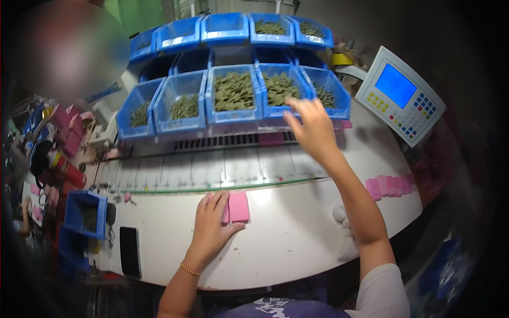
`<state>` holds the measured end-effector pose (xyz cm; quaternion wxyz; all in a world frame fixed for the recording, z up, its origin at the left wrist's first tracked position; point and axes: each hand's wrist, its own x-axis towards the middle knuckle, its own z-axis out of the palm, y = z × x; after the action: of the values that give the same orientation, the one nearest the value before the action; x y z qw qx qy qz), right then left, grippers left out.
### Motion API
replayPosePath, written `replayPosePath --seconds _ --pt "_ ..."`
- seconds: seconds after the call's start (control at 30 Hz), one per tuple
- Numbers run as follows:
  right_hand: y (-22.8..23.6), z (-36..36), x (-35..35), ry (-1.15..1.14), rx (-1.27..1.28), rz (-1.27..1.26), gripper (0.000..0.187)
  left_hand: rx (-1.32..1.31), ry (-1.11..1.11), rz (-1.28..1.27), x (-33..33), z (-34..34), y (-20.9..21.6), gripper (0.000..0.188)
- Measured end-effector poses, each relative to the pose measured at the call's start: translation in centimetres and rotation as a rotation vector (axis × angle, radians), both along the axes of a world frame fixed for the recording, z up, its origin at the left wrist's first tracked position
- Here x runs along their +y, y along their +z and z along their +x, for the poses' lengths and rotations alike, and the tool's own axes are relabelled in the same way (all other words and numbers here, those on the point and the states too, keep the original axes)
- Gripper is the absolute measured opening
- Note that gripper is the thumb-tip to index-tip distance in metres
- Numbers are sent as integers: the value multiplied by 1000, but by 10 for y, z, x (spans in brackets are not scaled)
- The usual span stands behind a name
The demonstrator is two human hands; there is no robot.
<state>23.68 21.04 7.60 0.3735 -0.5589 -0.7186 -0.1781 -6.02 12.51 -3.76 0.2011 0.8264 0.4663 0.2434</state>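
Note:
My left hand (pixel 210 220), with a thin gold-coloured bracelet at the wrist, rests on the white table. Its fingers lie over the left side of a flat pink rectangular piece (pixel 239 206) and its thumb is along the lower edge, gripping it. My right hand (pixel 312 124) is raised at the front of a blue bin (pixel 275 112) of small grey-green parts. Thumb and forefinger are apart, and nothing shows between them. Beside that bin is another blue bin (pixel 234 116) heaped with similar parts.
More blue bins (pixel 180 124) stand in tiers at the back. A control panel with a blue screen (pixel 396 85) is at the right, above a row of pink pieces (pixel 389 186). A black phone (pixel 130 252) and stacked blue bins (pixel 85 214) are at the left.

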Motion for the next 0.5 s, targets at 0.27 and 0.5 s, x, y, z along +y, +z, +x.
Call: replayPosePath --seconds 0.27,0.5 --pt "-107 -63 -126 520 35 -516 85 139 -57 61 -25 19 2 93" --pt "-101 -58 -169 786 461 -601 91 -816 -48 -758 -72 -7 4 69"
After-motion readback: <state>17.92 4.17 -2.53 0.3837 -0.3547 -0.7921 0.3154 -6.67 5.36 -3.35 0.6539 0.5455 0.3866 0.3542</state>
